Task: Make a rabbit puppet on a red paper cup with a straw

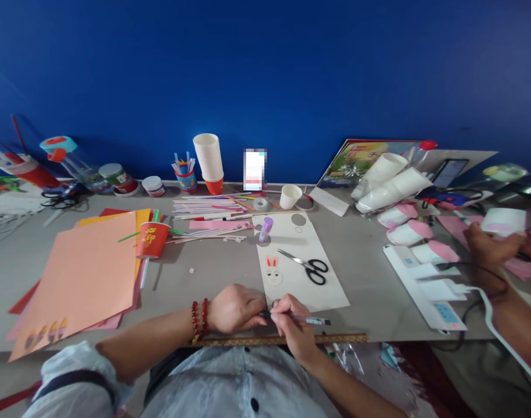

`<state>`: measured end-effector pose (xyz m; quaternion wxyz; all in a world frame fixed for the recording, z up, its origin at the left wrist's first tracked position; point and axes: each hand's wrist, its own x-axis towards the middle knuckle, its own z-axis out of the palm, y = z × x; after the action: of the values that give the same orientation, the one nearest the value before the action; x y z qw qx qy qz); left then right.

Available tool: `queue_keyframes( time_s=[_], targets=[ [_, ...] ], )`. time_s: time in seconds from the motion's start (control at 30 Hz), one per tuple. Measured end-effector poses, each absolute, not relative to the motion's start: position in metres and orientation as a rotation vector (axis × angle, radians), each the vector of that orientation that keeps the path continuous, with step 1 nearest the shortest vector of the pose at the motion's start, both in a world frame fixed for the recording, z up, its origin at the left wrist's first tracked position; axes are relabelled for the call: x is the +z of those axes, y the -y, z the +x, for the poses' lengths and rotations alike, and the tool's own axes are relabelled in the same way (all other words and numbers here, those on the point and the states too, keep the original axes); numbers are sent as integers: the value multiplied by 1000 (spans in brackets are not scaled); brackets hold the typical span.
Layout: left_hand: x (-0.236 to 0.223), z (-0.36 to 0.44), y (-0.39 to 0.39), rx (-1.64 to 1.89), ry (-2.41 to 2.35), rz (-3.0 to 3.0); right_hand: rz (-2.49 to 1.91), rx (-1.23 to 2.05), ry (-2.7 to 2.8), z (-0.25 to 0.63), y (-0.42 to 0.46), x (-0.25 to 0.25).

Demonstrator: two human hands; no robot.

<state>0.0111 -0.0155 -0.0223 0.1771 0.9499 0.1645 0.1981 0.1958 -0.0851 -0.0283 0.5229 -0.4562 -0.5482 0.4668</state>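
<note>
Just this side of the rabbit face (273,276) on the white sheet (320,296), the right hand (292,326) pinches a pen (311,320); whether the left hand (235,307) also grips its other end, I can't tell.

Desk (221,267): sheet (302,295) in middle. On sheet: scissors (307,265) right, rabbit cutout (274,275) left, glue stick (266,230) behind cutout. Paper stack (89,261) far left, 1 straw-filled cup (152,241) at its right edge. Loose straws (208,205) between stack and sheet, farther back. Cup tower (209,159) behind straws, near wall (265,75). Power strip (444,314) right of sheet, 3 cups (408,232) just behind it.
</note>
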Motion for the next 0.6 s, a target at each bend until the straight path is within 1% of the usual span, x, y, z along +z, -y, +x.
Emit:
queue_keyframes(
  time_s=[0.1,0.23,0.33,0.47,0.6],
  targets=[
    [-21,13,17,614,-457,2719,-1090,1048,1383,191,80,-25],
    [-18,12,16,767,-463,2754,-1109,733,1703,188,70,-18],
    [-19,8,14,799,-461,2756,-1090,578,1778,183,68,-20],
    [-23,6,18,792,-485,2707,-1083,463,1710,175,75,-32],
    [-22,9,22,822,-526,2648,-1126,471,1675,171,76,-34]
  ],
)
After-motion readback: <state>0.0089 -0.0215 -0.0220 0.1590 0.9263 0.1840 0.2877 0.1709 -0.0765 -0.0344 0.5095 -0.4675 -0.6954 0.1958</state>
